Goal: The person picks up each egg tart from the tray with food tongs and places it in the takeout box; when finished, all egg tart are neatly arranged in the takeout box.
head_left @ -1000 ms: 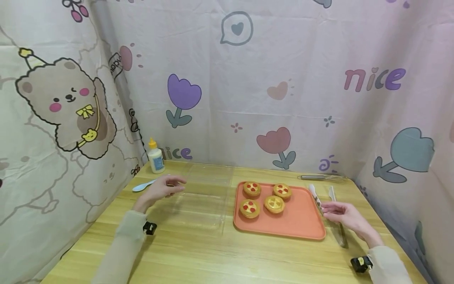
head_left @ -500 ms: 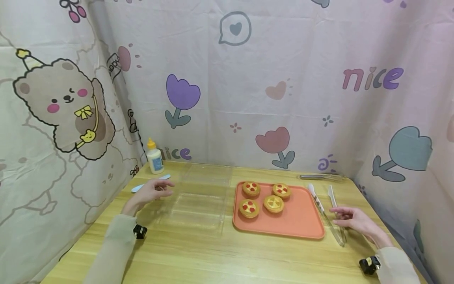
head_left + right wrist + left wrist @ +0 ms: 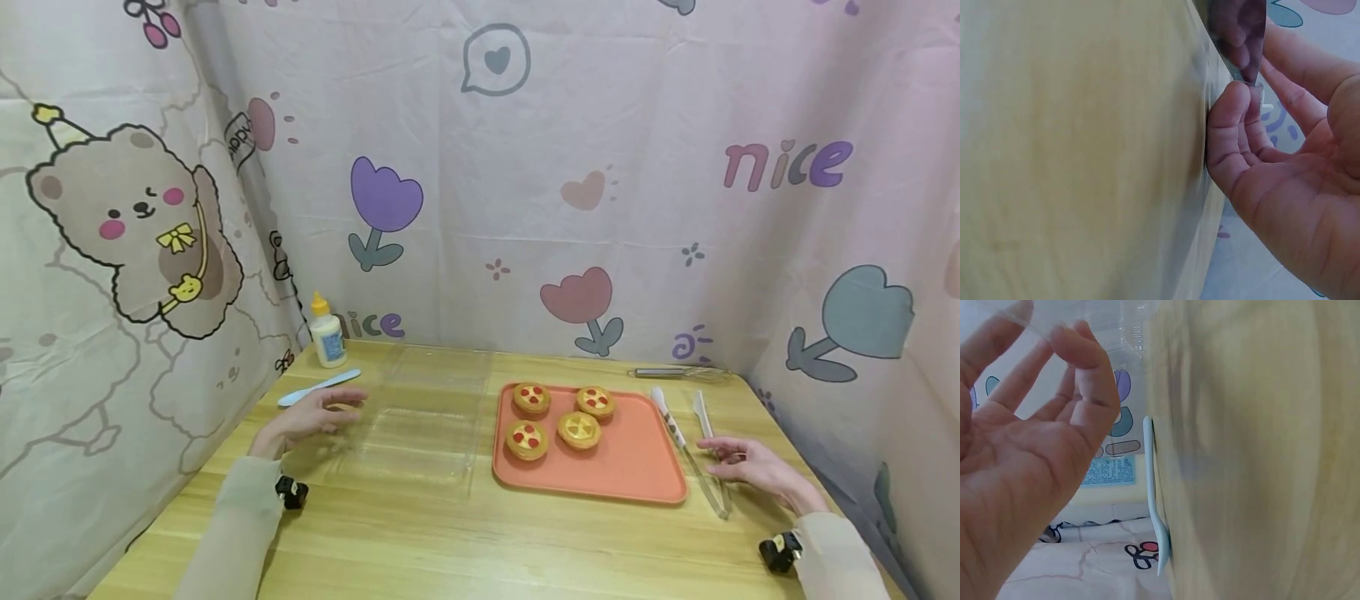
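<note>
My left hand (image 3: 311,417) hovers beside a clear plastic box (image 3: 472,450), whose raised lid (image 3: 442,367) stands toward the back. Its fingers are loosely bent around nothing. A slim light blue utensil (image 3: 333,380) lies just behind that hand. On the right, my right hand (image 3: 753,467) is at one arm of a pair of metal tongs (image 3: 673,429) with white ends. Its loosely bent fingers come right up to the tongs' shiny metal (image 3: 1235,31) in the right wrist view. An orange tray (image 3: 630,467) between the hands bears several small tarts (image 3: 527,440).
A white glue bottle (image 3: 328,340) with a yellow cap stands at the back left corner. A wire whisk (image 3: 675,373) lies along the back right edge. Printed cloth (image 3: 480,208) hangs behind and along both sides of the wooden table (image 3: 480,542).
My left hand has drawn back leftward and down, away from the box. The right hand has moved right, from the tongs' left arm to the right one. The tray and tarts stay put.
</note>
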The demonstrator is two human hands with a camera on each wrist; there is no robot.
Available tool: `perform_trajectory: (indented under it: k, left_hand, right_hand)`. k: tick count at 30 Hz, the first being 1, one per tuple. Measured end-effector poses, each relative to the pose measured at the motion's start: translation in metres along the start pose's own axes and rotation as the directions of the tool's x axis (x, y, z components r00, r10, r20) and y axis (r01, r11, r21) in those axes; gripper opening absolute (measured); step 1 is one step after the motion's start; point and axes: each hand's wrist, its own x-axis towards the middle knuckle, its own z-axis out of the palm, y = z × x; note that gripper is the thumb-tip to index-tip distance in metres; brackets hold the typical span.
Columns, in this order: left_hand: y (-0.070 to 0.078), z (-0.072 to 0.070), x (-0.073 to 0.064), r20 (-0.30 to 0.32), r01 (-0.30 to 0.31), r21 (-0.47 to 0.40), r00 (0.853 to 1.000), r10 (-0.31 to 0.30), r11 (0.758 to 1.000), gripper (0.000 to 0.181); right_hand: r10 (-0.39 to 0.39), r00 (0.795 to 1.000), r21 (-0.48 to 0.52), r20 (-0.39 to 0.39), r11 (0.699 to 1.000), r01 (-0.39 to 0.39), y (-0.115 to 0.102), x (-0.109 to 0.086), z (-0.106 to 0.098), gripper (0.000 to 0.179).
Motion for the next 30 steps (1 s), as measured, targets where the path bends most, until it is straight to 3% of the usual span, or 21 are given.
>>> perform_trajectory:
  k: [6, 16, 25, 30]
  left_hand:
    - [-0.001, -0.001, -0.003, 0.013, -0.016, -0.038, 1.000, 0.017, 0.999, 0.062]
    - [0.001, 0.005, 0.003, -0.006, -0.020, -0.100, 1.000, 0.019, 0.995, 0.060]
    - [0.001, 0.008, 0.005, -0.022, -0.015, -0.127, 1.000, 0.012, 0.992, 0.060]
    - [-0.001, 0.008, 0.007, -0.016, -0.006, -0.141, 1.000, 0.004, 0.990, 0.060]
  right_hand:
    - [-0.029, 0.999, -0.043, 0.021, 0.999, 0.030, 0.000, 0.007, -0.003, 0.058]
    - [0.017, 0.999, -0.036, 0.051, 0.999, -0.015, -0.007, 0.003, -0.006, 0.062]
    - [0.061, 0.997, -0.010, -0.055, 0.998, -0.061, -0.009, 0.005, -0.003, 0.062]
    - [0.031, 0.996, -0.003, -0.084, 0.999, -0.032, -0.014, 0.003, 0.002, 0.061]
